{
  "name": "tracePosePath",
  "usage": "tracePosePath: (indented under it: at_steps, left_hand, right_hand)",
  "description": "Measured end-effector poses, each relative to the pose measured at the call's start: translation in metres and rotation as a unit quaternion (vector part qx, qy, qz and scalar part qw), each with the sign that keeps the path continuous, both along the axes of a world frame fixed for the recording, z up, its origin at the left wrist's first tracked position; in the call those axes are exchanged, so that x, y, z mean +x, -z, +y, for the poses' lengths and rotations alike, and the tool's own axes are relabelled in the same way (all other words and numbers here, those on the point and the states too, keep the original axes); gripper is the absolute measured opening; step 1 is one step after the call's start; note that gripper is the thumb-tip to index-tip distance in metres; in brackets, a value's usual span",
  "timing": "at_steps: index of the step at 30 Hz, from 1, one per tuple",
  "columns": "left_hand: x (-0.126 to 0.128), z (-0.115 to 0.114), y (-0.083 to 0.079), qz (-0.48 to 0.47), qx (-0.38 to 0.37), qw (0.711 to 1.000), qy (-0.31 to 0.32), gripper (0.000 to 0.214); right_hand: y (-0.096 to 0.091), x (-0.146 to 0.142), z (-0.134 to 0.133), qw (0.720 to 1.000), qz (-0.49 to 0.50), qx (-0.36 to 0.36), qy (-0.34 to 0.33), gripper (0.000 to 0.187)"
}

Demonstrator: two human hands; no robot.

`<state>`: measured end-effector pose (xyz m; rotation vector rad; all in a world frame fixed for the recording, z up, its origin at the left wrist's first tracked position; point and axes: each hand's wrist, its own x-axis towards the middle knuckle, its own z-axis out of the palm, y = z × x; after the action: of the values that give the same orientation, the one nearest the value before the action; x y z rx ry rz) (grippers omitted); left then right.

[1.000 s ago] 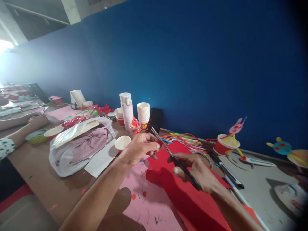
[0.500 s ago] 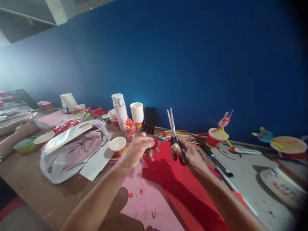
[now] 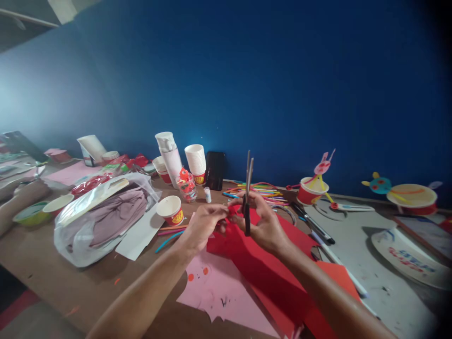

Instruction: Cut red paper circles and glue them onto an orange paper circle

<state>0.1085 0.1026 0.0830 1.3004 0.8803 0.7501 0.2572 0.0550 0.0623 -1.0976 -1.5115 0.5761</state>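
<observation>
My left hand [image 3: 204, 227] is closed in a pinch on a small piece of red paper, mostly hidden by the fingers. Close beside it, my right hand [image 3: 266, 225] is wrapped round black-handled scissors [image 3: 248, 181], whose blades point upward, slightly apart. The fingertips of both hands meet around the red piece. Below them lies a large sheet of red paper [image 3: 263, 263], partly over a cut sheet of pink paper [image 3: 226, 292] with orange dots. Just left of the hands stands a red and white paper cup [image 3: 169, 212].
A plastic bag with mauve cloth [image 3: 116, 216] lies left. Behind are a white bottle [image 3: 168, 157], stacked paper cups [image 3: 196, 165], a phone [image 3: 215, 170] and colourful pipe cleaners [image 3: 268, 193]. Right are a marker [image 3: 318, 228] and a decorated cup [image 3: 312, 190]. Another person's hand [image 3: 33, 193] is far left.
My right hand has moved left, bringing the scissors close to my left hand; its fingers now reach the small red piece. The scissors have turned more upright. The view has shifted slightly right.
</observation>
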Motion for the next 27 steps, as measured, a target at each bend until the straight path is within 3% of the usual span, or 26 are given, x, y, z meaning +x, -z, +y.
tracePosePath:
  at_steps: [4,11,17,21,24,27]
  left_hand:
    - [0.001,-0.001,0.001,-0.024,-0.026,0.999,0.003,0.011]
    - [-0.005,0.001,0.003,-0.036,-0.041,0.998,0.012,0.012]
    - [-0.018,0.002,0.010,-0.013,-0.048,0.999,0.012,0.011]
    - [-0.041,0.006,0.019,0.020,-0.011,1.000,0.000,0.015]
    - [-0.060,0.009,0.031,0.075,0.039,0.996,-0.036,0.014]
    - [-0.076,0.006,0.041,0.129,0.062,0.989,-0.044,0.010]
  right_hand:
    - [0.005,0.001,0.002,0.995,-0.081,0.012,0.054,0.037]
    - [0.006,0.002,0.004,1.000,-0.008,0.012,-0.001,0.039]
    - [0.004,-0.003,-0.001,1.000,-0.009,-0.013,-0.022,0.039]
    - [0.009,0.000,0.004,0.996,0.006,-0.084,-0.028,0.039]
    - [0.027,0.006,0.016,0.984,-0.057,-0.167,0.001,0.036]
    - [0.047,0.012,0.026,0.975,-0.095,-0.199,0.035,0.037]
